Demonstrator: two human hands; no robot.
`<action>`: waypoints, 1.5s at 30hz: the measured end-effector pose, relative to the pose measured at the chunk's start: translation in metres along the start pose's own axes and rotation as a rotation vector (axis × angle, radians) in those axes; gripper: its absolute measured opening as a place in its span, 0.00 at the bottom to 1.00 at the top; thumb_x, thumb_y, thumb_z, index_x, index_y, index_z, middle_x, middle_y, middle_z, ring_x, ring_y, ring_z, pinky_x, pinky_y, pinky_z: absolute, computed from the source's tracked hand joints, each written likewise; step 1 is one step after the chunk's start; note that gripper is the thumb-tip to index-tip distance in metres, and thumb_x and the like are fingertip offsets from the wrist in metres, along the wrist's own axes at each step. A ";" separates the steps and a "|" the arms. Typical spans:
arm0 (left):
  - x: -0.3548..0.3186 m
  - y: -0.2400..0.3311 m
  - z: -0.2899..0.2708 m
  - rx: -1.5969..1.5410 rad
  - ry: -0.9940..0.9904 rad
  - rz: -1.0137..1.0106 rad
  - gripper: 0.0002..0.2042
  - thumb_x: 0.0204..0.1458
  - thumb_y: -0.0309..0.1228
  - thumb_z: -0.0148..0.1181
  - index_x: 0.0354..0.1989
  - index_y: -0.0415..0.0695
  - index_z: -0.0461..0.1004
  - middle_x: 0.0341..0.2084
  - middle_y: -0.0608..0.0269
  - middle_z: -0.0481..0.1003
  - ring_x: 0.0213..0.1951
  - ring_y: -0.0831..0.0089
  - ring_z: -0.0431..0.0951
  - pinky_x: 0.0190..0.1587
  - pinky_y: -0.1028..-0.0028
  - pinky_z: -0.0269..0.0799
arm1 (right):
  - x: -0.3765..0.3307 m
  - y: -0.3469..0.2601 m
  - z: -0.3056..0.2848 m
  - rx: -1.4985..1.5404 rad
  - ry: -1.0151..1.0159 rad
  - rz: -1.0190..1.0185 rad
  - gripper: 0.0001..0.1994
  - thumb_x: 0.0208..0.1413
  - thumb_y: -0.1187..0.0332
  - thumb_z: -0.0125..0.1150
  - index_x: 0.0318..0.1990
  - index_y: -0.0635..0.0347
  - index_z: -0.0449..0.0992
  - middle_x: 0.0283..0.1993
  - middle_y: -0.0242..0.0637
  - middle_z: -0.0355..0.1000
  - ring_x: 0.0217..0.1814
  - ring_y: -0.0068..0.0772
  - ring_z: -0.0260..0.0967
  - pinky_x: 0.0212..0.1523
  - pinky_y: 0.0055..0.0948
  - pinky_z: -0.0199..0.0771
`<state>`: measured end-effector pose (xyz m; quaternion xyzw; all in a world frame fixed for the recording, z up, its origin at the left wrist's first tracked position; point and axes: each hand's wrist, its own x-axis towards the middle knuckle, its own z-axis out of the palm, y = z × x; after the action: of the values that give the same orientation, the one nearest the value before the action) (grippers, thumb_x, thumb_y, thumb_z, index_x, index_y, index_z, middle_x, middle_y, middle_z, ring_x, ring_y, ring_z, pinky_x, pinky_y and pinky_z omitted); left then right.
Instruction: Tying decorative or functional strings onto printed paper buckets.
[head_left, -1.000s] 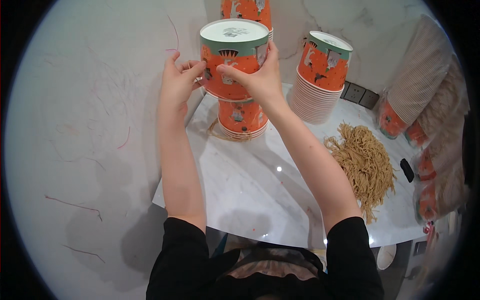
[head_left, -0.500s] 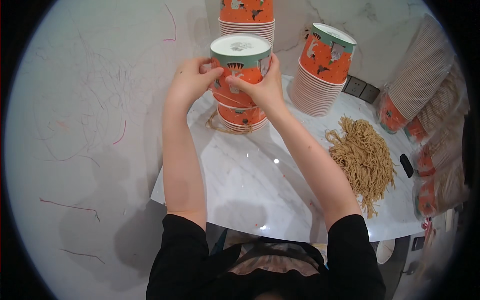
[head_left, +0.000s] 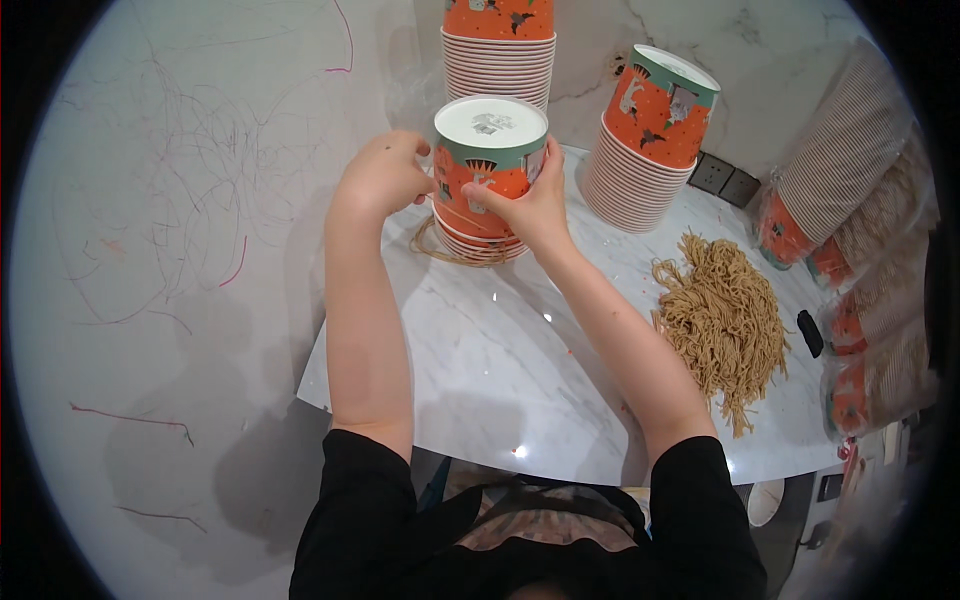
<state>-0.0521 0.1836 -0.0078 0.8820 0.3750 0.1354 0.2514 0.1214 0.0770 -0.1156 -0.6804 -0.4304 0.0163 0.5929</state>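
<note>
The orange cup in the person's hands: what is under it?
Under the orange cup, gripped by the left hand and right hand, sits a short stack of matching cups on the marble table, ringed by a rubber band. The stack's inside is covered.
</note>
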 end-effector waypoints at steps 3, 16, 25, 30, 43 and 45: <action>-0.006 0.001 -0.002 0.049 0.054 -0.027 0.25 0.50 0.30 0.67 0.58 0.36 0.73 0.45 0.52 0.81 0.42 0.66 0.83 0.47 0.66 0.77 | -0.005 0.004 0.000 -0.015 0.007 -0.003 0.71 0.28 0.39 0.84 0.75 0.62 0.41 0.71 0.56 0.54 0.74 0.56 0.55 0.69 0.52 0.61; -0.011 0.039 0.012 -0.122 0.170 0.157 0.48 0.46 0.52 0.74 0.72 0.38 0.59 0.62 0.35 0.68 0.64 0.51 0.71 0.63 0.61 0.69 | -0.029 0.011 -0.032 0.193 -0.085 0.311 0.63 0.43 0.46 0.78 0.76 0.65 0.37 0.76 0.61 0.44 0.78 0.56 0.45 0.74 0.47 0.54; 0.007 0.037 0.030 -0.208 0.199 0.253 0.44 0.43 0.46 0.77 0.67 0.39 0.65 0.63 0.49 0.64 0.54 0.57 0.78 0.45 0.63 0.83 | -0.066 0.041 -0.036 0.334 -0.067 0.502 0.37 0.53 0.74 0.57 0.72 0.58 0.52 0.71 0.49 0.55 0.70 0.39 0.56 0.67 0.37 0.59; 0.002 0.026 0.028 -0.231 0.204 0.195 0.40 0.45 0.47 0.76 0.64 0.38 0.69 0.62 0.47 0.68 0.61 0.56 0.72 0.61 0.61 0.70 | -0.045 0.010 -0.051 0.411 0.107 0.475 0.33 0.56 0.71 0.60 0.69 0.59 0.56 0.68 0.44 0.59 0.67 0.38 0.58 0.67 0.35 0.59; -0.032 0.044 -0.009 -0.145 0.293 0.067 0.34 0.48 0.51 0.72 0.58 0.37 0.76 0.53 0.48 0.78 0.58 0.58 0.76 0.59 0.62 0.71 | 0.131 -0.025 -0.202 -0.699 0.360 -0.427 0.16 0.51 0.63 0.73 0.46 0.58 0.83 0.47 0.44 0.77 0.55 0.48 0.71 0.56 0.42 0.71; -0.038 0.038 -0.013 -0.186 0.359 0.075 0.35 0.48 0.54 0.71 0.56 0.37 0.77 0.50 0.50 0.80 0.55 0.60 0.79 0.56 0.63 0.74 | 0.134 -0.036 -0.201 -0.684 0.311 -0.349 0.16 0.49 0.64 0.74 0.45 0.60 0.83 0.48 0.45 0.77 0.50 0.44 0.74 0.53 0.40 0.74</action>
<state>-0.0610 0.1377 0.0222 0.8300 0.3666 0.3337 0.2558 0.2918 -0.0039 0.0388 -0.7494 -0.4252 -0.3316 0.3843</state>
